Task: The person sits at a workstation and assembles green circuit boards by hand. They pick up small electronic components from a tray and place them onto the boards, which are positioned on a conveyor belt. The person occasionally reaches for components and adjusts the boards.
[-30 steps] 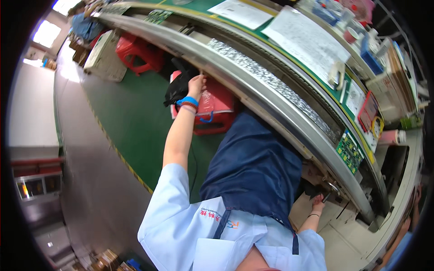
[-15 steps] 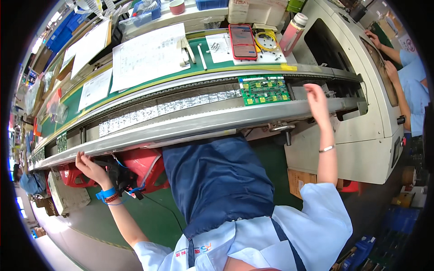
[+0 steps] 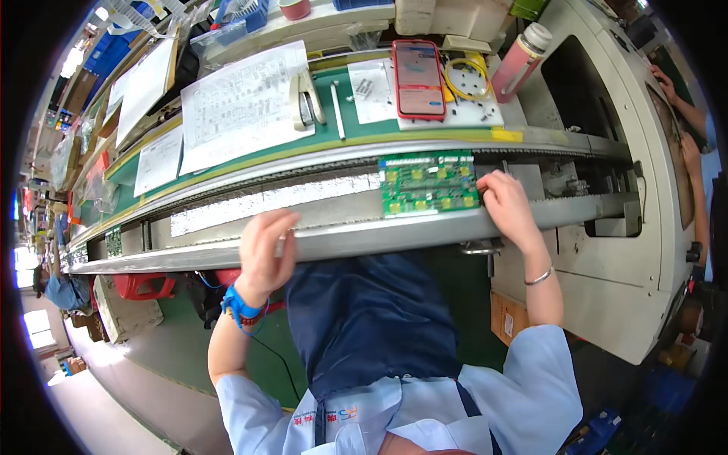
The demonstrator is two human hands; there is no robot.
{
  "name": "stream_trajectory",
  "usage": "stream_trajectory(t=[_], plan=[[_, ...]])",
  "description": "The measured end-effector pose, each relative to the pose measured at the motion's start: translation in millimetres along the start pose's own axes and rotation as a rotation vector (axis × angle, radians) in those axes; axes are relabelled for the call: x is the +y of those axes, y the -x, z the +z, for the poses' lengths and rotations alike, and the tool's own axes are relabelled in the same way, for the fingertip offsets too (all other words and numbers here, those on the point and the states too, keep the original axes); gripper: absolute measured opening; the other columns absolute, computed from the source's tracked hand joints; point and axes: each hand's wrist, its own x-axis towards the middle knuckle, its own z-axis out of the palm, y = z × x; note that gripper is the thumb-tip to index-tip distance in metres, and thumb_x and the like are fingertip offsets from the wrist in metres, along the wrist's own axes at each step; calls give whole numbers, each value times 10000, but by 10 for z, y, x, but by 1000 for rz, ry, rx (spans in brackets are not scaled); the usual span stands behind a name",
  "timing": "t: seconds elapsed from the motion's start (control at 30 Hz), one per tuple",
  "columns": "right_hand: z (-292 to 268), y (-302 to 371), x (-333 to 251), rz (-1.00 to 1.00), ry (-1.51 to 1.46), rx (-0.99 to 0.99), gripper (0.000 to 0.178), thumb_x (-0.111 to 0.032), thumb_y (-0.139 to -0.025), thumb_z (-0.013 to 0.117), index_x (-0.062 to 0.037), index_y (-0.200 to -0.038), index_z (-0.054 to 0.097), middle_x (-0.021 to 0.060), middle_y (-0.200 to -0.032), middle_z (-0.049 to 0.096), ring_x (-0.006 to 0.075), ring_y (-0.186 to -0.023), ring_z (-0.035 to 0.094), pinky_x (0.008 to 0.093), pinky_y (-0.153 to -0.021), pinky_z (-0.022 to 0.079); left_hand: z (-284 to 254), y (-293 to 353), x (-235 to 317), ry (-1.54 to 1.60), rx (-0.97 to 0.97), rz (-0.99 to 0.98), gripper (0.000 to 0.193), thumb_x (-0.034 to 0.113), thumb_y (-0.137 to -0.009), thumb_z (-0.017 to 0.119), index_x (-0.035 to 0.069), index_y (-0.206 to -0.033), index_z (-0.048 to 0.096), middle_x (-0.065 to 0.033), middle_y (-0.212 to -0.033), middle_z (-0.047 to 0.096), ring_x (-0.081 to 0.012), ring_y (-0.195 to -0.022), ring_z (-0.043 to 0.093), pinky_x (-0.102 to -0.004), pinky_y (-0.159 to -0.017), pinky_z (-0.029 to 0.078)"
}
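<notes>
A green circuit board [image 3: 427, 184] with several yellow square parts lies across the two rails of the conveyor [image 3: 356, 236], toward its right end. At the board's right edge, my right hand [image 3: 509, 208] has its fingers bent and pressed against that edge; how far they wrap under it is hidden. My left hand [image 3: 265, 254] hovers over the front rail, left of the board, slightly blurred. Its fingers are loosely curved and apart, and it holds nothing. A blue strap [image 3: 241, 305] circles the left wrist.
Behind the conveyor, a green bench top holds paper sheets [image 3: 239, 98], a beige stapler-like tool [image 3: 305, 102], a white pen [image 3: 337, 110], a red-framed phone [image 3: 418, 80], a yellow cable [image 3: 466, 78] and a pink bottle [image 3: 522, 64]. A large beige machine [image 3: 599, 280] stands right; another person's hands [image 3: 679, 114] are beyond.
My left hand has risen and moved right over the front rail. My right hand has come down to the board's right edge, and the board has shifted left along the conveyor.
</notes>
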Motion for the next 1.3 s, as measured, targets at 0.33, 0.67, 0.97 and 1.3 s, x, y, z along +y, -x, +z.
stream_trajectory(t=[0.33,0.67,0.97,1.3], plan=[[430,-291,-801,-245,-69,-217,227,-47,-761,438,-23,-968,530,82,-800,552,256,-825,523,359,-748,373,693,131,547,338,-494,712,109,174,-701,533,90,-727,469,-22,-752,468,-133,-675,502,-245,-562,395],[747,-584,-1360,-369,-107,-275,211,-51,-746,488,-31,-944,559,100,-824,595,273,-810,560,388,-734,403,1022,704,256,301,-683,944,123,189,-756,504,69,-741,526,-34,-791,490,-162,-723,502,-276,-594,400],[750,-1221,-1616,-139,-204,130,254,0,-740,522,-32,-992,523,97,-855,534,243,-755,536,354,-706,413,1055,983,144,349,-813,691,133,185,-741,531,58,-740,570,-50,-786,522,-200,-743,526,-296,-615,412],[996,-1276,-2221,-532,-276,-84,245,4,-726,557,-53,-965,556,100,-958,504,270,-765,532,336,-679,433,952,1012,182,279,-899,635,147,190,-734,525,70,-706,606,-64,-750,547,-217,-725,531,-337,-621,409]])
